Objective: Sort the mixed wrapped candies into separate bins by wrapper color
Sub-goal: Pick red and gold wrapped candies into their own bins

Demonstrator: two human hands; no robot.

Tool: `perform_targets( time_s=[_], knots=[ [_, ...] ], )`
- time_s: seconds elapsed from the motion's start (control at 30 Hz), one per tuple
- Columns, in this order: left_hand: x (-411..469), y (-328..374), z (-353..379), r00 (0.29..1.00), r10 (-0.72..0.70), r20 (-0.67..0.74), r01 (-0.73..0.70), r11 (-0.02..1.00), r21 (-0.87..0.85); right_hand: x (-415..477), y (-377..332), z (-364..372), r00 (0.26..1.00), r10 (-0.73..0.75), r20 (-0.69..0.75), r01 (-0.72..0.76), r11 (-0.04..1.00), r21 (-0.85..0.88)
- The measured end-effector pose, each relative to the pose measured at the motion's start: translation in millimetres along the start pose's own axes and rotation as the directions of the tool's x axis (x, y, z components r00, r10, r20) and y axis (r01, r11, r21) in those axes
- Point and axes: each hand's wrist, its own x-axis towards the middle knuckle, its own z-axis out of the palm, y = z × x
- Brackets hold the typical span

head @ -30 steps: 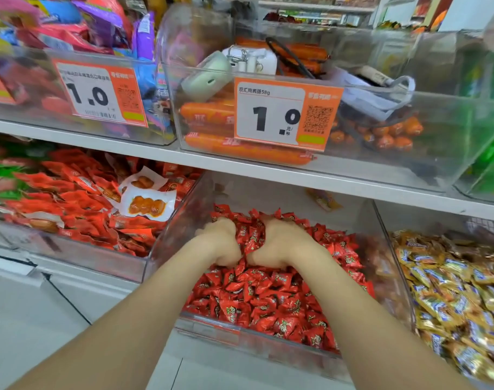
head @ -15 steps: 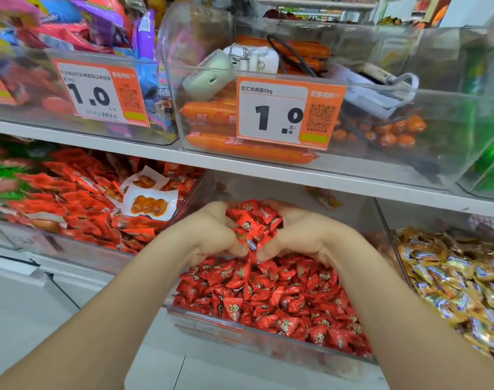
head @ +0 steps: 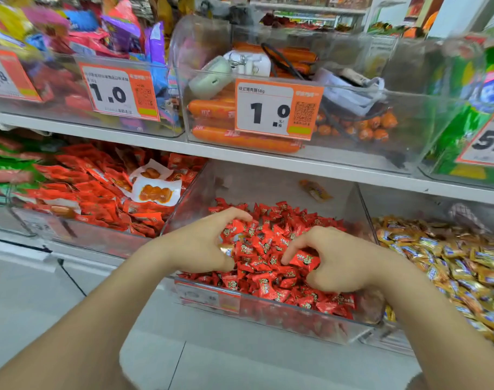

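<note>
Setting: shop shelf (head: 240, 156), white, carrying clear bins.
Middle bin (head: 268, 187): hard clear plastic, lower centre of the frame, holding the heap.
Red candies (head: 268, 246): small glossy, crinkled pillows with crimped ends, pointing every way.
Pinched candy (head: 305, 260): red, on the heap's right side, long axis roughly level across the frame.
Right hand (head: 341, 260): thumb and forefinger pinch that candy.
Left hand (head: 203, 243): fingers curved in a C over the heap's left; grip unclear.
Gold candies (head: 451, 263): shiny heap, right edge.
</note>
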Motion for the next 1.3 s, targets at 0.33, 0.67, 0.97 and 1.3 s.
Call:
perform_targets(
  time_s=[0.33,0.67,0.97,1.3],
  knots=[
    [20,-9,2,0.973,0.084,-0.213,-0.114,0.985,-0.132,27,-7,9,0.918,-0.090,-0.386,0.149,0.981,0.126],
    [30,-3,8,0.971,0.082,-0.225,-0.097,0.994,-0.054,54,-27,21,0.929,0.072,-0.363,0.177,0.776,0.606],
    [76,-24,17,0.978,-0.013,-0.208,0.083,0.941,0.328,62,-16,27,0.947,-0.191,-0.259,0.194,0.981,-0.014],
    [89,-27,22,0.971,-0.098,-0.220,0.134,0.979,0.153,62,-4,15,0.937,0.011,-0.349,-0.149,0.917,-0.371]
  ],
)
